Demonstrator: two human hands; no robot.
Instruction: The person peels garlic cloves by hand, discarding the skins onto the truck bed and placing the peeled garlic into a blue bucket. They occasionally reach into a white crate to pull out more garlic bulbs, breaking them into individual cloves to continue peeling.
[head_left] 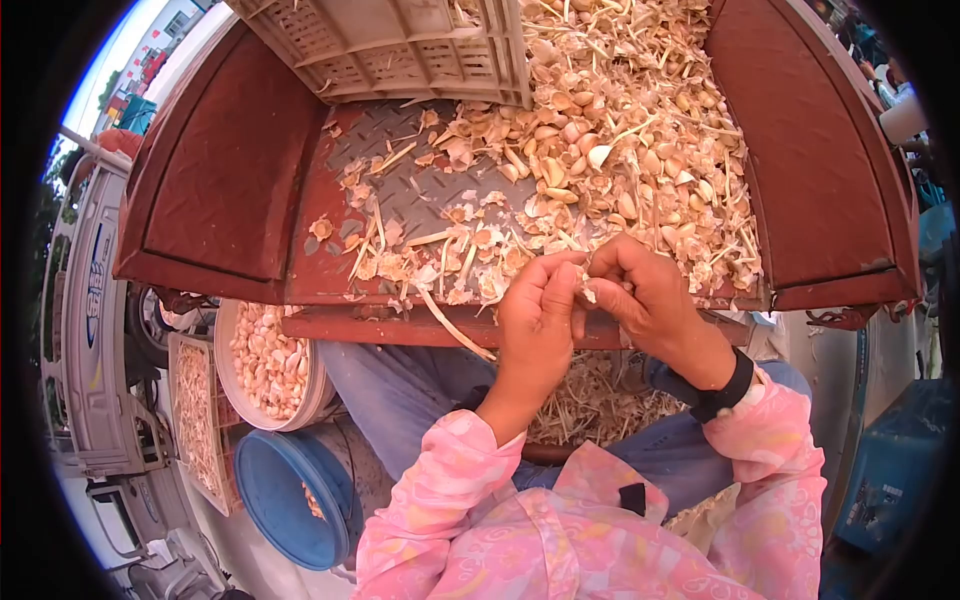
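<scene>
Fingers [561, 284] closed, the left hand [538, 308] and right hand [652, 300] pinch a garlic piece [588, 291], probably light and papery, best held by its edges.

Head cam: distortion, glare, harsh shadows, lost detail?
Head view: strong fisheye, black corners, brown-red metal right wall splayed outward; head view: pale sky upper left looks washed out; head view: soft light, no harsh shadows across cream garlic heap; head view: whitish scrap between bare left hand and right hand too small to identify.
</scene>
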